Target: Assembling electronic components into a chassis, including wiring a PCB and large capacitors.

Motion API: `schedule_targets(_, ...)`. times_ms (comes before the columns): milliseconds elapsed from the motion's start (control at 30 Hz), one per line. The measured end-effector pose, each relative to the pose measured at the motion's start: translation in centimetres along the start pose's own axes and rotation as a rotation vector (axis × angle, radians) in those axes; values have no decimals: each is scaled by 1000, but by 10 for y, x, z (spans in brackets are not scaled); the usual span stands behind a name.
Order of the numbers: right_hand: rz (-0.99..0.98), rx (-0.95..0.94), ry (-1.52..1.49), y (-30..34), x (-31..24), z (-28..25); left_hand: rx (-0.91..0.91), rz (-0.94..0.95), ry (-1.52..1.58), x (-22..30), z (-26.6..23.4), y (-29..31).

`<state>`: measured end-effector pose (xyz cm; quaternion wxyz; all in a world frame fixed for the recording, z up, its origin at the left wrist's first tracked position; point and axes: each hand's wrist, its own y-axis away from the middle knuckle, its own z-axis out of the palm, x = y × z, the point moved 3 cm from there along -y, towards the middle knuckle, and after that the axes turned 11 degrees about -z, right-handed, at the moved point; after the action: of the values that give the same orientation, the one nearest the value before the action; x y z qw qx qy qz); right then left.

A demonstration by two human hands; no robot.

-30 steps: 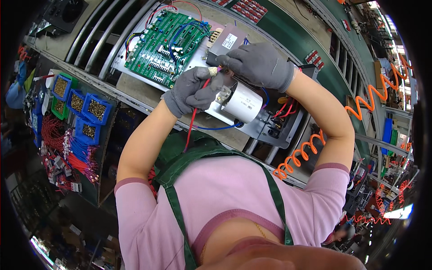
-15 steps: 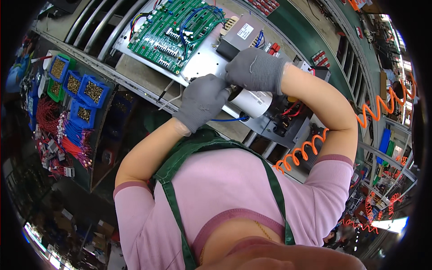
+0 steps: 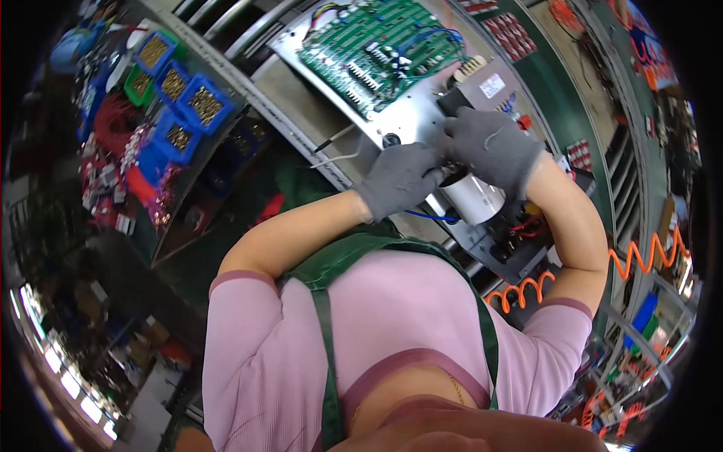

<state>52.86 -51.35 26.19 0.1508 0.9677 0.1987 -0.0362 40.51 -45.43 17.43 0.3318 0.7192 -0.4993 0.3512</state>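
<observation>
The cylinder [image 3: 479,202], white-sided with a dark end, lies on its side over the near edge of the metal plate [image 3: 407,120], its dark end toward the gloved hands. The left hand [image 3: 401,179] is at that end, its fingers curled inward; whether they grip anything cannot be told. The right hand [image 3: 493,149] lies over the cylinder's upper side, fingers bent and pointing toward the left hand; what they hold, if anything, is hidden. The two hands are close together.

A blue wire [image 3: 431,216] runs below the cylinder, and red wires [image 3: 529,227] lie just to its right, above a dark housing [image 3: 506,256]. A black round part [image 3: 391,140] sits on the plate beside the left hand. Beyond the right hand stands a grey box [image 3: 482,92] with a white label, and farther left a green circuit board [image 3: 376,56] covers much of the plate.

An orange coiled hose [image 3: 522,294] passes under the right forearm. Well off to the left, blue bins [image 3: 205,105] hold small brass-coloured parts.
</observation>
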Motion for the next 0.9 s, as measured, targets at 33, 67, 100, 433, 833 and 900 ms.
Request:
schedule_targets(33, 3, -73, 10, 1, 1, 2, -13, 9, 32, 2, -1, -1)
schedule_targets(67, 8, -146, 19, 1, 0, 3, -28, 20, 65, 3, -2, 0)
schedule_targets(100, -9, -157, 10, -1, -1, 1, -20, 39, 56, 1, -4, 2)
schedule_targets(433, 8, -200, -61, -1, 6, 4, -142, -387, 598, 0, 10, -5)
schedule_targets(833, 169, -219, -99, -1, -2, -26, -97, -483, 722, -9, 17, -16)
schedule_targets(900, 209, -123, -133, 3, 1, -25, -141, -459, 751, -5, 13, -18)
